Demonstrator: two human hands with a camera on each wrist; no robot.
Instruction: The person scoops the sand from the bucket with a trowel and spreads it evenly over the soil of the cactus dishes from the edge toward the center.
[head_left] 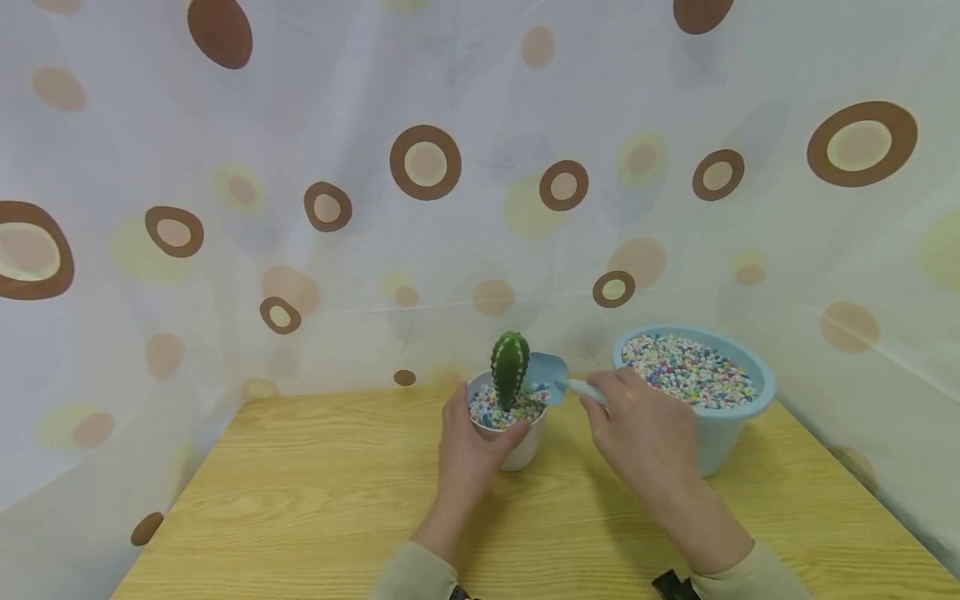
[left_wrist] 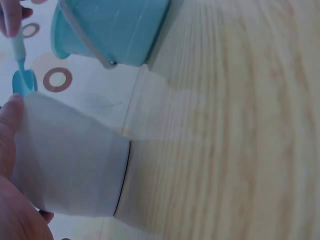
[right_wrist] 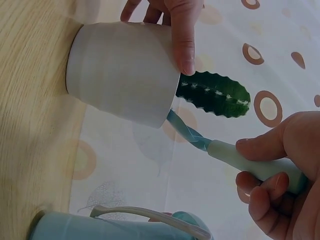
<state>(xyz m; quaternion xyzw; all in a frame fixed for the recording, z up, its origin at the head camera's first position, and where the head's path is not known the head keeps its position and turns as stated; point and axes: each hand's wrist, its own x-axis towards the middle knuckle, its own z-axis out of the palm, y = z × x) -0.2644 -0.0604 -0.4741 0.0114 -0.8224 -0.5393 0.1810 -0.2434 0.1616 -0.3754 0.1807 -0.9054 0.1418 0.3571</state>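
Green and ribbed, with rows of pale spines, an upright cactus (head_left: 510,371) stands in a round, tapered white pot (head_left: 522,450) toward the far side of a yellow wood-grain table (head_left: 322,475), about midway between left and right. Multicoloured granules (head_left: 487,414) surround its base. The left hand (head_left: 472,446) grasps the pot, thumb at the near rim, fingers around the left wall. The right hand (head_left: 648,429) grips the pale handle of a small blue scoop (head_left: 549,373), its blade at the pot's right rim with granules at its lower edge. Farther right stands a light-blue bucket (head_left: 720,442) of similar granules. Behind hangs a white cloth (head_left: 337,100) printed with brown rings.

Good practice here, as judged: keep the blade low inside the rim, tip it gradually, avoid pressing the cactus, and hold the pot steady against spillage.

Hidden or unclear: the cactus's base lies under granules; the rim conceals the scoop's tip in the right wrist view; contact between blade and rim cannot be confirmed; the right hand covers part of the bucket; both sleeves are cut off.
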